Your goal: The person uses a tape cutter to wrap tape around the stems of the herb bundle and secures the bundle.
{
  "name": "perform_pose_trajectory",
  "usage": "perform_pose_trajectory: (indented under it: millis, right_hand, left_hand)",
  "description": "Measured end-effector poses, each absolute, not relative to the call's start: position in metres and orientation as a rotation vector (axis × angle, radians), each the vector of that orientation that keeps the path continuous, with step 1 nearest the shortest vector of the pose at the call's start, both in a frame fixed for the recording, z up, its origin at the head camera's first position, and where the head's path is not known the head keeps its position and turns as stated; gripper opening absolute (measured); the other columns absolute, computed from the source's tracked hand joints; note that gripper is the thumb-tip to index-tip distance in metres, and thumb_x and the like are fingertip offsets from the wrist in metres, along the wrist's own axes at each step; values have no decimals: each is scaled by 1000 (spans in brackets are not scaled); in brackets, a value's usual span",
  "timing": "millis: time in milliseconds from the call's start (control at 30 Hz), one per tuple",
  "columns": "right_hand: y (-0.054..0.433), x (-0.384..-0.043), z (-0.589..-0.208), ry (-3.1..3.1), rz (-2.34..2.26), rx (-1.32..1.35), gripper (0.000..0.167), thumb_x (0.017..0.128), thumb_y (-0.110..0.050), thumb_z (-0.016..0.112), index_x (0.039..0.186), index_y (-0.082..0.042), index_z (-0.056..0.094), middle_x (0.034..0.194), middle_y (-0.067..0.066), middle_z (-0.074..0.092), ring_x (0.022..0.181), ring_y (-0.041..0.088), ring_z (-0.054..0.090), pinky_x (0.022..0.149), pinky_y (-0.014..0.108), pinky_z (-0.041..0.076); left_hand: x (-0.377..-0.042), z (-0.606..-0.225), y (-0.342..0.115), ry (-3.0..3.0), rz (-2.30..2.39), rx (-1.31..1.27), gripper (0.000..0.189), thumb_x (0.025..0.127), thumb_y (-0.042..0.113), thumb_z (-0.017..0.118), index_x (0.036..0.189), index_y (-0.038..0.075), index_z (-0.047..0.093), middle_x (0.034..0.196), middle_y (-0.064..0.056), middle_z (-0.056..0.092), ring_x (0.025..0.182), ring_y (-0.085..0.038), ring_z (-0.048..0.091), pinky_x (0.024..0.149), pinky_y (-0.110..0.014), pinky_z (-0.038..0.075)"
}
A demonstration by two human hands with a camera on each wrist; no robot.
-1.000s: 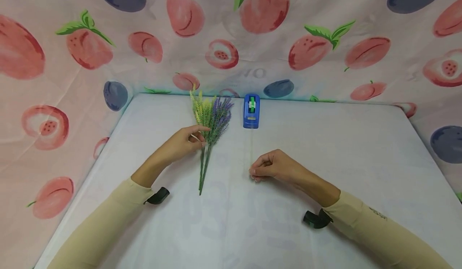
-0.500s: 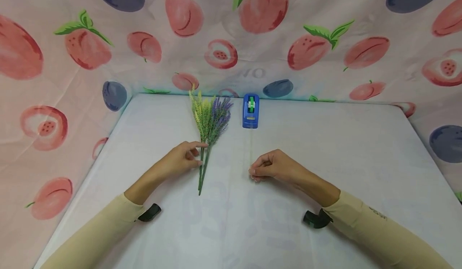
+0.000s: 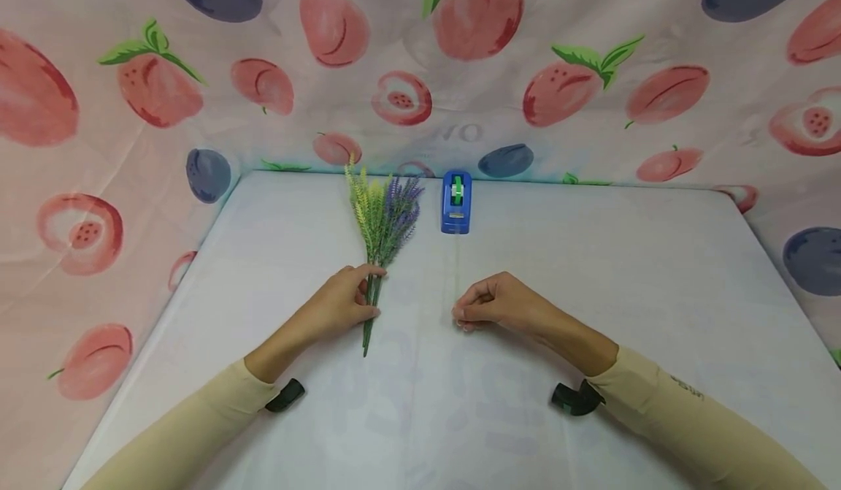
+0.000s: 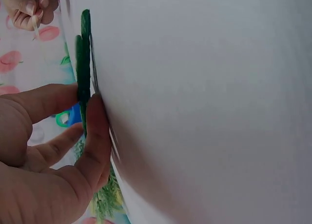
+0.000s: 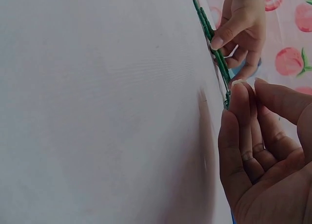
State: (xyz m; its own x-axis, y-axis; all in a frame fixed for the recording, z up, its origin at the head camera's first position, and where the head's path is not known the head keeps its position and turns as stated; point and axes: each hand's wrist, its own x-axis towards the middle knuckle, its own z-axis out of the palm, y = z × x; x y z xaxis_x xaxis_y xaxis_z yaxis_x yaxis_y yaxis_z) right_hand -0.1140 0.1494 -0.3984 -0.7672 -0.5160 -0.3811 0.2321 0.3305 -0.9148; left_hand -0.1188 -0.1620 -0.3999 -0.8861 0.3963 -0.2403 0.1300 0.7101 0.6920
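Observation:
A bunch of artificial flowers (image 3: pixel 371 216), yellow on the left and purple on the right, lies on the white table with its green stems toward me. My left hand (image 3: pixel 338 304) holds the stems. In the left wrist view, thumb and fingers sit on either side of the green stems (image 4: pixel 84 58). My right hand (image 3: pixel 496 304) pinches the end of a clear tape strip (image 3: pixel 458 263). That strip runs back to a blue tape dispenser (image 3: pixel 455 216) with a green-cored roll, standing at the table's far edge. The right wrist view shows thumb and index finger meeting at the tips.
The white table (image 3: pixel 591 256) reaches back to a hanging cloth (image 3: pixel 473 110) printed with peaches and dark blue fruit. A black wrist mount (image 3: pixel 285 395) is under the left sleeve, another black mount (image 3: pixel 577 399) under the right one.
My left hand has slid down from the flower heads toward me and now grips the stems, which have drawn closer together. The right hand stays in place with the tape.

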Motion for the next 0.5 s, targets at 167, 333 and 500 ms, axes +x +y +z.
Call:
perform_pose_trajectory:
  millis: [167, 333, 500]
  right_hand:
    - [149, -114, -398, 1961, -1484, -246, 16, 93, -8, 73, 103, 5, 75, 98, 17, 76, 83, 22, 73, 82, 33, 60]
    - [148, -114, -399, 1962, -1479, -246, 16, 93, -8, 73, 102, 5, 75, 98, 16, 76, 82, 21, 73, 82, 33, 60]
    - [148, -115, -399, 1961, -1479, -258, 15, 93, -8, 73, 102, 5, 75, 97, 15, 76, 82, 21, 73, 82, 33, 60]
  left_hand:
    - [-118, -398, -159, 2537, 1010, 345, 72, 90, 4, 73, 153, 14, 40, 98, -10, 65, 76, -19, 60, 64, -33, 50]
    - [-118, -398, -159, 2476, 1138, 262, 82, 89, 0, 72, 158, 20, 30, 105, -12, 63, 77, -18, 66, 65, -35, 53]
    - [-119, -400, -164, 2132, 1516, 90, 88, 91, -8, 68, 159, 17, 18, 116, -20, 44, 83, -25, 74, 70, -39, 60]
